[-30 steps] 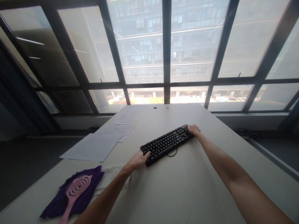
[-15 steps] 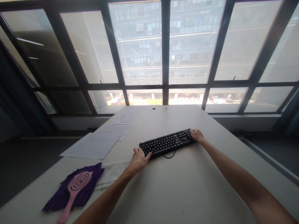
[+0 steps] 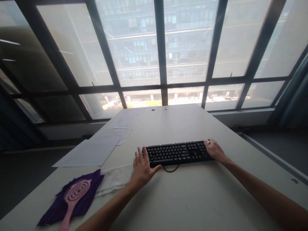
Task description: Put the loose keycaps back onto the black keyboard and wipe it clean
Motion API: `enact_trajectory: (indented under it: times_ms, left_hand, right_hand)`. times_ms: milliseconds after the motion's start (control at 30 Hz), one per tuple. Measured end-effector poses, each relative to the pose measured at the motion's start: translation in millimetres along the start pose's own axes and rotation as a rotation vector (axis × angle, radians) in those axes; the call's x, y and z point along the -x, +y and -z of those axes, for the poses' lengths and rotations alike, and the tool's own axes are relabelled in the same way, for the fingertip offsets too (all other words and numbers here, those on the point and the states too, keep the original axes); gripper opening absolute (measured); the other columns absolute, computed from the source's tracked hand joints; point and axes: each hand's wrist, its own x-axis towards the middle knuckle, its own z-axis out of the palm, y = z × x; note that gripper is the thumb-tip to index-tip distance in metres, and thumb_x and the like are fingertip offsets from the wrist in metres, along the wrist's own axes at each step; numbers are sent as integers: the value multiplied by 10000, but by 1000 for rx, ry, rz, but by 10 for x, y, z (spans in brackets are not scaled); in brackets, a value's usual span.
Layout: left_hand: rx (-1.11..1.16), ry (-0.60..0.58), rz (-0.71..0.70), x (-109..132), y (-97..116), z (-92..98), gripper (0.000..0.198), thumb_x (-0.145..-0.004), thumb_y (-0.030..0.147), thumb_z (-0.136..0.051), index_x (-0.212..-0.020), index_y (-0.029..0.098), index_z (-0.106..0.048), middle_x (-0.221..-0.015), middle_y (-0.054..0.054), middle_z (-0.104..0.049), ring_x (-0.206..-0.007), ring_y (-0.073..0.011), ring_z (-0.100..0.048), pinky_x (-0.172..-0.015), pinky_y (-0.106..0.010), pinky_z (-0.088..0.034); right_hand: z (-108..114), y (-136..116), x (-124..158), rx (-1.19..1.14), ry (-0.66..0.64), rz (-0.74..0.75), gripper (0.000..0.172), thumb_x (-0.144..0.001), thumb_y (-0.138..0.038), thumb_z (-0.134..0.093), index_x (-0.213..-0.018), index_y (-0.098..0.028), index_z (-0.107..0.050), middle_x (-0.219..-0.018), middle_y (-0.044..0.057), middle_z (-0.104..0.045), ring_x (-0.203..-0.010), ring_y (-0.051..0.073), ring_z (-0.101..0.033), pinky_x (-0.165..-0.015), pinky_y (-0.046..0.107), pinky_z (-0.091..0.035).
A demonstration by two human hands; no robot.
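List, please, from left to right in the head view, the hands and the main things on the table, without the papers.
Purple cloth with pink hairbrush on it, white cloth, left hand, black keyboard, right hand.

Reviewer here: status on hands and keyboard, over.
Left hand open at left end of keyboard; right hand curled at right end. Cable loops out in front. White cloth close by left hand.

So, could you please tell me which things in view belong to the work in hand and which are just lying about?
In use:
black computer keyboard with its cable
left hand, fingers spread, at its left end
right hand at its right end

Lying about:
pink hairbrush on purple cloth
white cloth
paper sheets
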Motion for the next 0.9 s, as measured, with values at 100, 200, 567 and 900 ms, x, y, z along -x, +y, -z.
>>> enact_trajectory:
  times_ms: [100, 200, 567, 900]
  left_hand:
    - [-110, 71, -227, 119, 248, -86, 1197, -749, 658, -750, -1638, 120, -156, -1699, -265, -26, -1557, -494, 24, -1219, -638, -139]
    - [-162, 122, -404, 128, 429, -153, 1129, -759, 558, -785, -1643, 188, -187, -1709, -206, -110, -1567, -467, -19, -1222, -661, -129]
    - [-151, 173, -575, 27, 479, -232, 874, -823, 417, -760, -1588, 241, -375, -1653, -145, -336, -1528, -404, -269, -1235, -618, -202]
    - [-176, 142, -712, 81, 611, -230, 730, -934, 119, -592, -1581, 368, -364, -1632, -97, -371, -1538, -327, -283, -1229, -579, -268]
  right_hand:
    - [11, -244, 167, 113, 155, 149, 493, -1022, -445, -411, -1364, -136, -586, -1402, 217, -578, -1266, 366, -533, -1020, 466, -435]
    - [14, -729, 311, 122, 145, 394, 432, -1043, -414, -403, -1279, -154, -655, -1411, 180, -580, -1312, 340, -487, -1059, 461, -401]
    - [-637, -2315, 203, 70, -430, 672, 518, -1072, -499, -395, -909, -176, -766, -888, 104, -770, -826, 191, -689, -686, 249, -428]
    - [-642, -2249, 223, 36, -463, 704, 603, -1060, -555, -401, -767, -154, -742, -684, 69, -712, -605, 141, -585, -591, 248, -362]
